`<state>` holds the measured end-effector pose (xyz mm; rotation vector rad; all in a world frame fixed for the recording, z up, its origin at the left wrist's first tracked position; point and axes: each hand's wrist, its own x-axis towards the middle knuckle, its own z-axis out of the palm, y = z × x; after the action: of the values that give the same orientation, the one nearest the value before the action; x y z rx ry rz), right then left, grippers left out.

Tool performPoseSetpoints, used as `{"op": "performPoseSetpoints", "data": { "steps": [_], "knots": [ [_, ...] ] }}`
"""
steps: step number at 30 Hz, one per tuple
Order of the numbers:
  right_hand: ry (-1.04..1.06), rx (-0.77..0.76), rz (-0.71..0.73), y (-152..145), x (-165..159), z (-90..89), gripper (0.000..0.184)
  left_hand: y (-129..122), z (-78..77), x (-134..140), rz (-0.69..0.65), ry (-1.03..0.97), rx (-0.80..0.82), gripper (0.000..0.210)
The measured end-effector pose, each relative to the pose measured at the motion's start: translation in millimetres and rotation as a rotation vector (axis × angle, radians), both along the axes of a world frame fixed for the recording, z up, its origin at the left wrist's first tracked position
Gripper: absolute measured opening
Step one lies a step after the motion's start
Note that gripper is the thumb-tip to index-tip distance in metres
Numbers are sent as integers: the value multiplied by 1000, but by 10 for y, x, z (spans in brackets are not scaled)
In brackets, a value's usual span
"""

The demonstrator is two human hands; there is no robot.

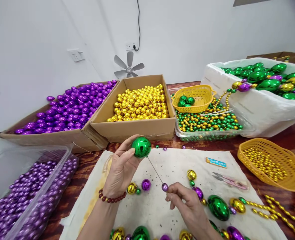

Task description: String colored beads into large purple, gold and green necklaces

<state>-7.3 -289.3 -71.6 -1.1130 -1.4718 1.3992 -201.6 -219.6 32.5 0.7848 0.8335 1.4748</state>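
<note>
Between the thumb and fingers of my left hand [124, 166] is a large shiny green bead [142, 147], held above the cloth. A thin straight wire or needle [155, 169] runs from its underside down to a small light purple bead [164, 187]. My right hand [183, 203] pinches at that small bead, fingertips closed beside it. Below the left hand lie a gold bead [132, 188], a small green bead [138, 191] and a purple bead [146, 184]. Right of my right hand, a strung row includes a big green bead [218, 207].
Boxes of purple beads [70, 110] and gold beads [140, 103] stand behind. A clear tub [70, 151] is at left. Yellow baskets [293, 166] and a white foam box [269, 106] sit right. Pink-handled snips [231, 181] lie on the white cloth [167, 166].
</note>
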Motion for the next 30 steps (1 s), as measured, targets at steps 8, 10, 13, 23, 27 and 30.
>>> {"op": "performPoseSetpoints", "data": {
  "steps": [8, 10, 13, 23, 27, 30],
  "knots": [
    [99, 24, -44, 56, -86, -13, 25, -191, -41, 112, -16, 142, 26, 43],
    [120, 19, -54, 67, -107, -7, 26, -243, -68, 120, -31, 189, 41, 47],
    [139, 4, -55, 68, -125, -15, 27, -300, -95, 111, -52, 240, 68, 48],
    [188, -52, -46, 35, -102, -189, 35, -387, -110, 59, -80, 298, 194, 46],
    [245, -72, -66, 48, -143, -93, 32, -390, -170, 82, -155, 287, 177, 45],
    [312, -118, -95, 76, -181, 36, 29, -373, -228, 98, -188, 268, 136, 46]
  ]
}}
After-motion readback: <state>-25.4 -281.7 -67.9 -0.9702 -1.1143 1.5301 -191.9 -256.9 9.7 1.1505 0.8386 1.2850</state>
